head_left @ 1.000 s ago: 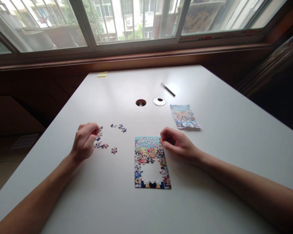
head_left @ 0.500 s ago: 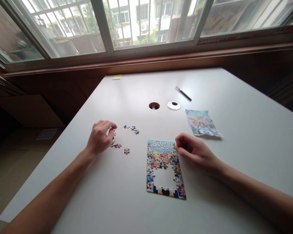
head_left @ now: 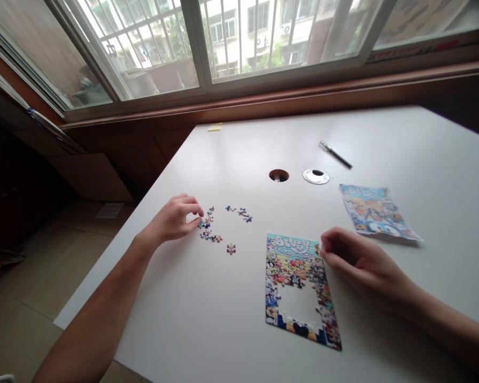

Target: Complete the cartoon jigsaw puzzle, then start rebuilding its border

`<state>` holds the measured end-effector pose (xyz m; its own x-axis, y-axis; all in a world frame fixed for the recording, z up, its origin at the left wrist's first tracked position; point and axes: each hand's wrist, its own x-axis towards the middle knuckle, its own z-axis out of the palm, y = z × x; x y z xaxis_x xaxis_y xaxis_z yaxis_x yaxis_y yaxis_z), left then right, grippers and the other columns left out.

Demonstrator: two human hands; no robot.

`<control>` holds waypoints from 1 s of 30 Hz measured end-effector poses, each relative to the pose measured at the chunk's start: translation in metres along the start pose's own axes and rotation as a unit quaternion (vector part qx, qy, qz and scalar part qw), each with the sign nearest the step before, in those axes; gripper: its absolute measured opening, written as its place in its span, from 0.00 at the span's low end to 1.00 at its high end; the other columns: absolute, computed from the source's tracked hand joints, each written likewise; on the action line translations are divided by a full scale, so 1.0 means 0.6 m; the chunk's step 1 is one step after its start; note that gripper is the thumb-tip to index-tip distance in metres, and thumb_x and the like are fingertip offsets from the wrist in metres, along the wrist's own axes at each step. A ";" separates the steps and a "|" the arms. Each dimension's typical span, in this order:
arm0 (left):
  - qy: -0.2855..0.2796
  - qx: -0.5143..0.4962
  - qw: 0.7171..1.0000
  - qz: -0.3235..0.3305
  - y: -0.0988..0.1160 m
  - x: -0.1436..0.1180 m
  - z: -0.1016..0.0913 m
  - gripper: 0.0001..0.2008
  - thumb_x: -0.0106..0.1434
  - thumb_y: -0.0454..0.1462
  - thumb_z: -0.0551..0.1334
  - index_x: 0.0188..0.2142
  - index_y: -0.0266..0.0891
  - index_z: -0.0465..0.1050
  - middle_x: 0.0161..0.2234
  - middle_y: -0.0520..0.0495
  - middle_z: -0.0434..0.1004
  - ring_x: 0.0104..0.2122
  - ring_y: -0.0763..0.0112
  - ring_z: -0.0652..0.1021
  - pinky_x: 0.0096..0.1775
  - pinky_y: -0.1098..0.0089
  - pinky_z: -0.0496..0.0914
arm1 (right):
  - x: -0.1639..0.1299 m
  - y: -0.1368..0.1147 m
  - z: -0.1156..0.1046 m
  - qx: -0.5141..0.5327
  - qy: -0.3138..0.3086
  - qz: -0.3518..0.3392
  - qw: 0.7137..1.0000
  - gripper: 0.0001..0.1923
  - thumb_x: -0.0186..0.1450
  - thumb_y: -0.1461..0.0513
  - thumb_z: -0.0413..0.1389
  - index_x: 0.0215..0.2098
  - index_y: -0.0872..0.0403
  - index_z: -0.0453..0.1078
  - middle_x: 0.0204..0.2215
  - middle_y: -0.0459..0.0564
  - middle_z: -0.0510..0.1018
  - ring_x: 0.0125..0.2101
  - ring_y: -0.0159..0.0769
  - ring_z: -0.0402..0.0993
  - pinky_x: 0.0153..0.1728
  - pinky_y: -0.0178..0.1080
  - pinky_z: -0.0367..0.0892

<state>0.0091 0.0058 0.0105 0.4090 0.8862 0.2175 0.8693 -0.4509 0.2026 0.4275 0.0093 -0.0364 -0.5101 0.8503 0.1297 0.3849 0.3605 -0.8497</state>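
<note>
Left hand (head_left: pixel 175 218) uncovered more puzzle pieces (head_left: pixel 211 237), fingers (head_left: pixel 194 207) narrowly parted; right hand's (head_left: pixel 369 266) hold unclear.

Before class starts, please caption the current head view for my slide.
Left hand beside loose puzzle pieces, right hand at the top-right corner of an unfinished jigsaw on a white table.

Jigsaw (head_left: pixel 298 264) and loose pieces (head_left: pixel 208 235) on a white table (head_left: pixel 191 319)

The table carries the jigsaw right of centre, a gap in its near half baring the surface. To the left the loose pieces lie in a rough arc, a single piece (head_left: pixel 231 249) apart at the near end. A creased printed sheet (head_left: pixel 375 211) lies beyond, to the right. Farther off are a pen (head_left: pixel 335 155), a silvery cover (head_left: pixel 309 176) just right of a round hole (head_left: pixel 279 175), and a yellow slip (head_left: pixel 215 127) at the far left edge
</note>
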 end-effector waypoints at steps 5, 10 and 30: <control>0.015 -0.001 1.000 -0.007 0.012 0.003 0.016 0.07 0.64 0.40 0.63 0.32 0.42 0.79 0.34 0.47 0.78 0.37 0.64 0.74 0.43 0.62 0.69 | -0.001 0.002 0.000 0.000 -0.002 -0.004 1.000 0.07 0.67 0.57 0.54 0.34 0.50 0.63 0.26 0.46 0.68 0.27 0.35 0.65 0.28 0.37 0.63; 0.024 -0.046 0.999 -0.009 0.028 0.006 0.035 0.06 0.63 0.38 0.64 0.36 0.44 0.81 0.37 0.47 0.79 0.38 0.63 0.75 0.45 0.61 0.70 | -0.002 -0.003 0.000 0.003 -0.002 -0.001 1.000 0.06 0.68 0.58 0.52 0.34 0.50 0.63 0.26 0.48 0.69 0.28 0.36 0.65 0.28 0.38 0.63; -0.001 -0.064 0.998 0.013 0.033 0.011 0.039 0.05 0.64 0.40 0.64 0.34 0.46 0.80 0.35 0.50 0.81 0.41 0.63 0.77 0.47 0.63 0.68 | -0.001 -0.015 0.004 0.044 0.001 0.002 0.999 0.04 0.65 0.63 0.54 0.33 0.51 0.62 0.26 0.44 0.67 0.26 0.32 0.62 0.28 0.37 0.60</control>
<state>0.0354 0.0050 -0.0063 0.4318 0.8741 0.2227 0.8156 -0.4838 0.3175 0.4225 0.0049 -0.0301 -0.5075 0.8522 0.1275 0.3169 0.3222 -0.8921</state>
